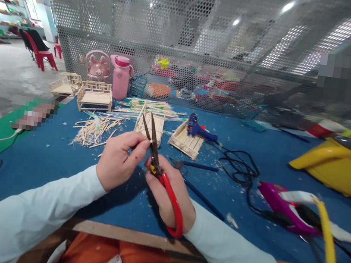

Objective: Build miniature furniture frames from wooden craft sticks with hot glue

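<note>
Red-handled scissors (156,159) are gripped in my right hand (174,188), their dark blades pointing up and away, slightly apart. Thumb and fingertips pressed together, my left hand (121,158) is close against the blades from the left; whatever it pinches is too small to make out. Just beyond the blades stands a small frame of pale wooden sticks (159,131). To its right lies a shallow stick-built tray (187,142), with a blue glue gun (200,128) resting over its back edge. Loose wooden sticks (92,130) are heaped beyond my left hand.
Pliers with blue handles (201,166) and a black cable (242,167) lie right of my hands. Finished-looking stick models (96,94) and a pink bottle (120,78) stand at the back left. A purple power strip (288,208) and yellow container (343,168) are far right.
</note>
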Demonstrator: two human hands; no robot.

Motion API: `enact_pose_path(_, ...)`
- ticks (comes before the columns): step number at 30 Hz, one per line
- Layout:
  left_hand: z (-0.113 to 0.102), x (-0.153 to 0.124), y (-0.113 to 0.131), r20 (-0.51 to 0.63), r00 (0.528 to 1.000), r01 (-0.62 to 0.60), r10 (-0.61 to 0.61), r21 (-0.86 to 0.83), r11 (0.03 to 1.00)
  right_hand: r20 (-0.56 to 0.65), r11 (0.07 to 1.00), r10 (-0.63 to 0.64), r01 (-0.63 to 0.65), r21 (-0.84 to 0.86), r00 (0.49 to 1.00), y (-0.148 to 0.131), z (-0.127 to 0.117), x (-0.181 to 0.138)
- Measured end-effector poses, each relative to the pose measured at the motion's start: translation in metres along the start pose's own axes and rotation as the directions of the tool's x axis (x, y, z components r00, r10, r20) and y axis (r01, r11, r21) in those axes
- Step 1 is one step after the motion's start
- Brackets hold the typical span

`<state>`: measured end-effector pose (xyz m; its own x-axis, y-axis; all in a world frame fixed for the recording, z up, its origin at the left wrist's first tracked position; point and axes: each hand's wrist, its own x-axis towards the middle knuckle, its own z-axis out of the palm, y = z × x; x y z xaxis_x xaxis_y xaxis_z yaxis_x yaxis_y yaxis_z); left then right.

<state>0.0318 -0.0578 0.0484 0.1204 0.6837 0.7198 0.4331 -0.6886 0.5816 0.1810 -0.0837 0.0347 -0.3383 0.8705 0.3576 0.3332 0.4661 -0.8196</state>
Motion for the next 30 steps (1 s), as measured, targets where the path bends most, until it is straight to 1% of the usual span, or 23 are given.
enact_pose_path(2, 0.002, -0.001, 0.0, -0.007, 0.999, 0.036, -0.036, -0.018, 0.999, -0.02, 1.0, 0.005, -0.005, 0.023, 1.0, 0.002, 0.002, 0.0)
enact_pose_path(4, 0.003, -0.001, -0.001, -0.005, 0.996, 0.092, -0.092, -0.054, 0.994, -0.034, 0.996, 0.033, -0.031, 0.083, 0.999, 0.004, 0.004, 0.002)
enact_pose_path(7, 0.006, -0.002, -0.004, 0.008, 0.986, 0.167, -0.167, -0.13, 0.977, -0.096, 0.956, 0.123, -0.092, 0.278, 0.988, 0.008, 0.007, 0.008)
enact_pose_path(9, 0.007, -0.003, -0.006, 0.021, 0.984, 0.18, -0.179, -0.17, 0.969, -0.173, 0.916, 0.156, -0.077, 0.393, 0.972, 0.007, 0.005, 0.013)
enact_pose_path(11, 0.008, -0.003, -0.007, 0.046, 0.984, 0.18, -0.174, -0.182, 0.967, -0.255, 0.914, 0.135, -0.021, 0.404, 0.958, 0.005, -0.001, 0.017)
enact_pose_path(13, 0.008, -0.002, -0.009, 0.086, 0.976, 0.212, -0.201, -0.145, 0.966, -0.317, 0.949, 0.083, 0.022, 0.314, 0.945, 0.003, -0.013, 0.022)
enact_pose_path(16, 0.007, -0.001, -0.016, 0.18, 0.938, 0.296, -0.297, 0.031, 0.955, -0.372, 0.998, 0.035, -0.011, 0.069, 0.928, 0.005, -0.035, 0.027)
enact_pose_path(18, 0.007, 0.0, -0.022, 0.291, 0.901, 0.273, -0.321, 0.195, 0.942, -0.401, 0.994, 0.019, -0.06, -0.09, 0.916, 0.011, -0.047, 0.029)
enact_pose_path(20, 0.009, -0.001, -0.028, 0.414, 0.854, 0.189, -0.314, 0.315, 0.93, -0.374, 0.969, 0.008, -0.099, -0.225, 0.928, 0.017, -0.055, 0.03)
enact_pose_path(22, 0.011, -0.002, -0.033, 0.5, 0.81, 0.118, -0.306, 0.373, 0.92, -0.275, 0.925, 0.001, -0.106, -0.365, 0.961, 0.021, -0.056, 0.029)
enact_pose_path(24, 0.013, -0.002, -0.035, 0.53, 0.79, 0.086, -0.309, 0.402, 0.911, -0.164, 0.861, 0.009, -0.091, -0.501, 0.986, 0.022, -0.051, 0.027)
enact_pose_path(25, 0.013, -0.003, -0.035, 0.529, 0.787, 0.083, -0.318, 0.419, 0.904, -0.127, 0.822, 0.022, -0.09, -0.563, 0.992, 0.023, -0.047, 0.026)
enact_pose_path(27, 0.012, -0.003, -0.033, 0.507, 0.787, 0.092, -0.351, 0.466, 0.88, -0.101, 0.734, 0.072, -0.121, -0.668, 0.992, 0.024, -0.036, 0.023)
enact_pose_path(30, 0.009, -0.003, -0.029, 0.466, 0.794, 0.089, -0.389, 0.544, 0.834, -0.065, 0.638, 0.145, -0.144, -0.757, 0.987, 0.026, -0.022, 0.021)
